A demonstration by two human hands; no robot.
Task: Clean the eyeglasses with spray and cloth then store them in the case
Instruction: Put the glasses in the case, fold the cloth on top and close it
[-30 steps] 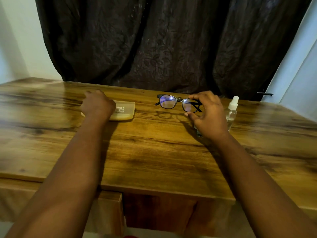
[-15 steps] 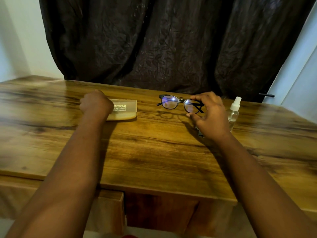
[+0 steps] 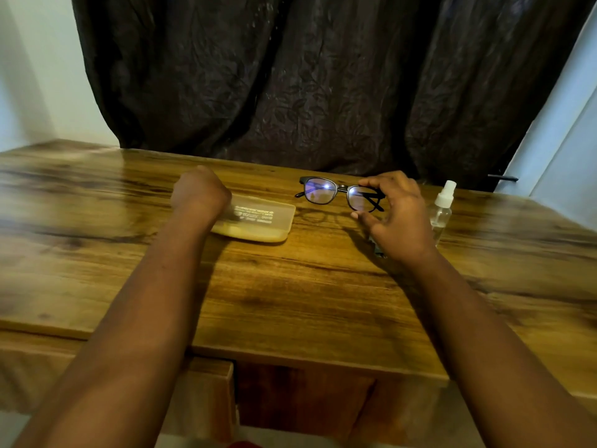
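Observation:
Black-framed eyeglasses [image 3: 339,194] stand on the wooden table [image 3: 290,286] near its far edge. My right hand [image 3: 397,218] pinches their right end, fingers over the top of the frame and thumb below. A translucent yellowish glasses case [image 3: 261,219] lies shut to the left of them. My left hand [image 3: 200,194] is curled over the case's left end and hides it. A small clear spray bottle [image 3: 443,206] with a white top stands just right of my right hand. A small dark thing [image 3: 377,248] peeks out from under my right palm; I cannot tell what it is.
A dark patterned curtain [image 3: 307,76] hangs right behind the table. Pale walls show at both sides. Bare wood lies between my forearms up to the near table edge.
My left hand has slid to the right with the case, which now lies closer to the eyeglasses. My right hand has stayed at the right end of the frame.

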